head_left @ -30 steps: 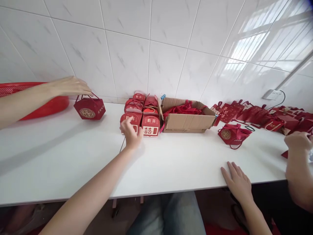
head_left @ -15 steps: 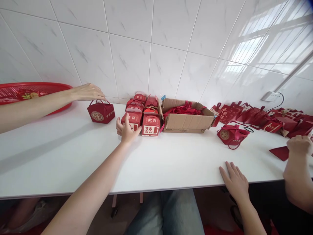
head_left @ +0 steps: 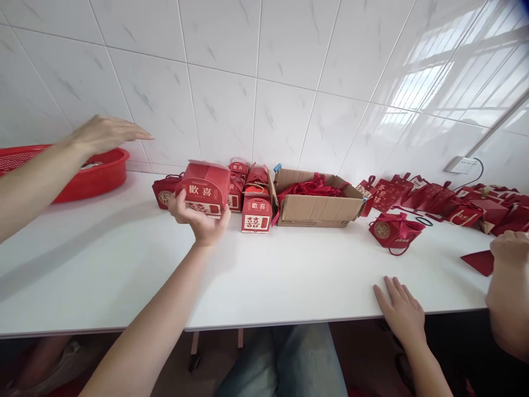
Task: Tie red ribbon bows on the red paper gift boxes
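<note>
My left hand point(head_left: 200, 220) grips a red gift box point(head_left: 205, 184) with gold and white lettering, raised off the table and tilted, fingers wrapped round its left side and base. Behind it stand several similar boxes, one being a front box point(head_left: 256, 214) with a white label. A dark red handled box point(head_left: 163, 190) is partly hidden behind the lifted one. My right hand point(head_left: 400, 309) lies flat on the front edge of the table, fingers spread, holding nothing.
A cardboard carton point(head_left: 318, 208) of red ribbons stands mid-table. Right of it are a bow-tied box point(head_left: 394, 229) and a row of red packages point(head_left: 438, 198). A co-worker's hand point(head_left: 109, 134) is over a red basket point(head_left: 99, 176) at left; another person's fist point(head_left: 512, 248) is at right.
My left hand has taken hold of the left front box and lifted it up and leftward. The co-worker's hand at left has let go of the handled box and moved back toward the basket.
</note>
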`<state>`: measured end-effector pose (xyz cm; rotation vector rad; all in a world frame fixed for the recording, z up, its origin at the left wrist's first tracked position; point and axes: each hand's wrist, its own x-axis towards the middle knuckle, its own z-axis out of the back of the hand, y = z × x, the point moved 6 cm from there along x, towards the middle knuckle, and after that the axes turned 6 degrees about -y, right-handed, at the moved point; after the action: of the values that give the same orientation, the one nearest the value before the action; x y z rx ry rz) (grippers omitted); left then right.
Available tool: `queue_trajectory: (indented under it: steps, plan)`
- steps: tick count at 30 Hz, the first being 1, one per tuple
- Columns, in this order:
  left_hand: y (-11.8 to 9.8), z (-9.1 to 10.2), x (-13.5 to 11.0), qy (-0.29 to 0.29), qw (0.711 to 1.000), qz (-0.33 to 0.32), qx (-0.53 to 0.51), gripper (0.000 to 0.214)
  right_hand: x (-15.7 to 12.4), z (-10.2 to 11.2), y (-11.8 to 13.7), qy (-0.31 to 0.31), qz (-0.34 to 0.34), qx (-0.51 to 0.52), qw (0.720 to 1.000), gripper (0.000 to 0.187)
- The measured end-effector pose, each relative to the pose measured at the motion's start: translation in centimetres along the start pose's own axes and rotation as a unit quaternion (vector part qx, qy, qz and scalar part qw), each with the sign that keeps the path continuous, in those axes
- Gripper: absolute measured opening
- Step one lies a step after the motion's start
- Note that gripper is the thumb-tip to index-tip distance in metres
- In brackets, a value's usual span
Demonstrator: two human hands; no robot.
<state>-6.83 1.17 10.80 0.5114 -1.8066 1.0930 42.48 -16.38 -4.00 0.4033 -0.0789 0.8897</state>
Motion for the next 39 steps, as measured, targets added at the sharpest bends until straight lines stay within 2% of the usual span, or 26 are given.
queue_trajectory:
  steps: [2,4,6,8,9,11,13,16,21,24,27,29,30,33,36,39]
  plan:
    - [-1.7,0.3,0.0,0.01,0.996,-0.048,-0.068,0.1,0.0,-0.1,0.0,0.001,0.001,0.0,1.0,0.082]
    - [-4.0,0.1,-1.3,0.069,0.981,-0.095,-0.154,0.099,-0.1,-0.2,0.0,-0.004,0.008,0.003,1.0,0.082]
    - [-6.6,-0.3,-3.7,0.169,0.939,-0.14,-0.265,0.094,-0.1,-0.2,-0.1,-0.01,0.016,0.006,1.0,0.08]
    - [-8.4,-0.8,-6.8,0.281,0.886,-0.138,-0.341,0.093,0.1,-0.2,-0.3,0.002,0.021,0.007,1.0,0.076]
    - [-9.0,-1.2,-8.3,0.338,0.862,-0.126,-0.356,0.093,0.3,-0.2,-0.4,0.011,0.02,0.007,1.0,0.074]
    - [-9.6,-1.7,-10.9,0.414,0.819,-0.122,-0.379,0.094,1.0,0.2,-0.2,0.031,0.015,0.014,0.999,0.072]
    - [-9.5,-2.2,-12.6,0.459,0.798,-0.105,-0.377,0.095,1.8,1.4,1.1,0.034,0.017,0.042,0.998,0.072]
    - [-9.1,-2.6,-13.5,0.482,0.795,-0.094,-0.357,0.095,3.0,4.9,5.6,-0.028,0.067,0.113,0.991,0.066]
    - [-9.3,-2.6,-13.7,0.492,0.797,-0.114,-0.331,0.097,4.6,12.0,15.9,-0.147,0.209,0.198,0.946,0.047]
    - [-9.4,-2.5,-13.6,0.493,0.796,-0.11,-0.334,0.1,6.2,15.2,20.4,-0.195,0.241,0.255,0.916,0.042]
    - [-9.5,-2.3,-13.4,0.488,0.791,-0.104,-0.355,0.099,9.0,16.4,22.9,-0.248,0.228,0.295,0.894,0.034]
    - [-9.6,-2.3,-13.3,0.489,0.785,-0.102,-0.366,0.098,11.2,15.9,23.7,-0.27,0.196,0.309,0.891,0.034]
    - [-9.5,-2.3,-13.3,0.494,0.782,-0.097,-0.367,0.098,12.5,15.1,24.0,-0.26,0.176,0.313,0.896,0.034]
    - [-9.3,-2.4,-13.4,0.504,0.776,-0.08,-0.371,0.099,15.6,11.5,25.2,-0.166,0.138,0.307,0.927,0.033]
    - [-9.1,-2.5,-13.4,0.505,0.777,-0.064,-0.371,0.1,17.0,8.0,26.8,-0.07,0.172,0.255,0.949,0.031]
    - [-9.0,-2.6,-13.3,0.509,0.779,-0.047,-0.361,0.1,17.1,5.8,27.8,-0.019,0.213,0.203,0.956,0.028]
